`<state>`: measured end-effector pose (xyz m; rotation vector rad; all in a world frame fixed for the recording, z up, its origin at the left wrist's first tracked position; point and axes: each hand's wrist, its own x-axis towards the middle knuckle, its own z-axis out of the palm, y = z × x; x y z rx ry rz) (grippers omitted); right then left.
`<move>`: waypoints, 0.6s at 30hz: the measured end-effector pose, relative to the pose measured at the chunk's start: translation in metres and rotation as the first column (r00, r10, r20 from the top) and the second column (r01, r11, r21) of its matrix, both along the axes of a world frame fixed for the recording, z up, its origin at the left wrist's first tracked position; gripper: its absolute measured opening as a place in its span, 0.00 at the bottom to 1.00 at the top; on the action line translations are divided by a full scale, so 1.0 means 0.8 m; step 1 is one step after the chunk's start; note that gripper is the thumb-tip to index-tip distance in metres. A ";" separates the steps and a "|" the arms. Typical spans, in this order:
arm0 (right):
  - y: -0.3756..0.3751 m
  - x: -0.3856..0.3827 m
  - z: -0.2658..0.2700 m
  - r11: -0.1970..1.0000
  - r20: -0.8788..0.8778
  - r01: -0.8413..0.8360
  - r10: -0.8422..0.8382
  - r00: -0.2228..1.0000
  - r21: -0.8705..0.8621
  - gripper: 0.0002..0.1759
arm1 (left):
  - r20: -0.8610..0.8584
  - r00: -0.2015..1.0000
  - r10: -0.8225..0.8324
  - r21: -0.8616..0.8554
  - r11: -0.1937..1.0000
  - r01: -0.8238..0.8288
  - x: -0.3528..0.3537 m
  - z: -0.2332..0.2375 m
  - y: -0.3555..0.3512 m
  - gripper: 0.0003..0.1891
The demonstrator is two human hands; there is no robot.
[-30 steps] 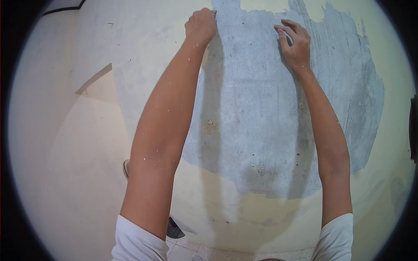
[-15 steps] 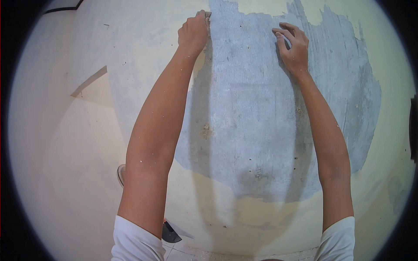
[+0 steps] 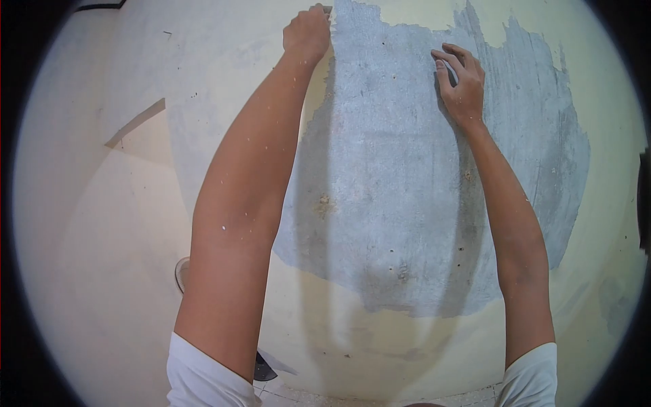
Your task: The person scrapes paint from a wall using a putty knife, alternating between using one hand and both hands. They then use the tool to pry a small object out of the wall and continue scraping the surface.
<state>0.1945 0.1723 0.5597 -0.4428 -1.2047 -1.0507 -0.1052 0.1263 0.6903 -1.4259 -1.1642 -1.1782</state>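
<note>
left hand (image 3: 307, 35) pinches a small tool (image 3: 327, 9), now higher at the left edge of the patch (image 3: 407, 176), shifting work upward; right hand (image 3: 465, 91) loosely spread, empty.

Ragged-edged grey patch (image 3: 400, 163), streaked and pitted; a small grey piece (image 3: 328, 10), mostly hidden, at the patch's upper-left edge

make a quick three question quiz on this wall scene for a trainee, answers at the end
1. True or false: in this view, the right hand is seen against the grey patch.

2. The sleeves are which colour? a) black b) white c) red

3. Fill in: the left hand is near the patch's upper ____ edge, as pictured.

Key: 1. True. 2. b. 3. left.
</note>
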 end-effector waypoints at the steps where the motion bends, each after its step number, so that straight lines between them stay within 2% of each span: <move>1: -0.001 0.001 -0.004 1.000 0.002 0.005 -0.005 1.000 -0.006 0.14 | -0.007 1.000 -0.016 -0.004 1.000 0.016 0.000 -0.009 0.001 0.17; 8: -0.006 -0.001 -0.025 0.998 -0.016 0.039 -0.040 0.999 -0.057 0.16 | -0.100 0.992 -0.082 -0.106 0.992 0.071 -0.008 -0.090 -0.013 0.17; 11: -0.017 -0.007 -0.041 0.989 -0.031 0.064 -0.069 0.997 -0.132 0.20 | -0.050 0.989 -0.142 -0.206 0.970 0.129 -0.009 -0.144 -0.022 0.22; 14: -0.022 -0.005 -0.067 0.971 -0.004 0.153 -0.156 0.988 -0.181 0.24 | -0.063 0.997 -0.036 -0.216 0.976 0.022 -0.024 -0.238 -0.010 0.27; 16: -0.025 0.001 -0.089 0.953 0.042 0.204 -0.200 0.979 -0.224 0.26 | -0.043 0.992 -0.119 -0.220 0.970 0.107 -0.047 -0.329 -0.007 0.33; 18: -0.034 0.017 -0.113 0.921 0.105 0.267 -0.246 0.963 -0.283 0.28 | 0.037 0.977 -0.211 -0.310 0.927 0.212 -0.074 -0.440 -0.032 0.32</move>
